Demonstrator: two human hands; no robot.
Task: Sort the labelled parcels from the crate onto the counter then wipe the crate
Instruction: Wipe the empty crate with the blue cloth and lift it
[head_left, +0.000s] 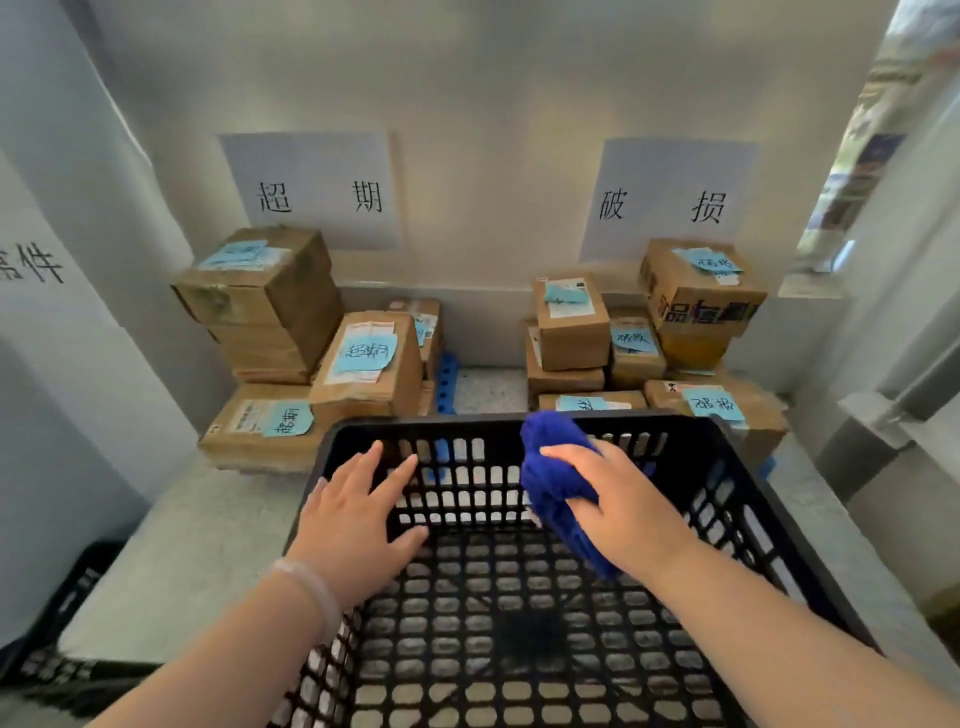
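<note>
I had the crate (754, 525) empty on the counter (208, 545), so sorting looked finished and wiping was the step in hand. The parcels sat in two groups against the back wall. The left stack (363, 358) was under one paper sign (317, 192) and the right stack (571, 332) under the other (670, 202).

The right hand (618, 504) had its fingers curled over a blue cloth (550, 467), bunching it against the inside of the crate's far wall. The left hand (358, 525) lay flat inside the far left corner with its fingers straight and a little spread, and it gripped nothing.

That flat hand worried me most. It could only press, not hold, so I judged that a firm wiping stroke might slide the crate forward. The crate's far rim stood just beside the front boxes of both groups, and a shove there could nudge them or tip the higher boxes stacked on them. The blue notes (712, 405) on the boxes looked lightly stuck (I could not tell how well), so a knock might also shed a label and undo the sorting.

The lattice was the other hazard. The fluffy cloth could snag in the openings and jerk the crate. A bunched cloth also covers little, so the floor and side walls could easily be missed.
</note>
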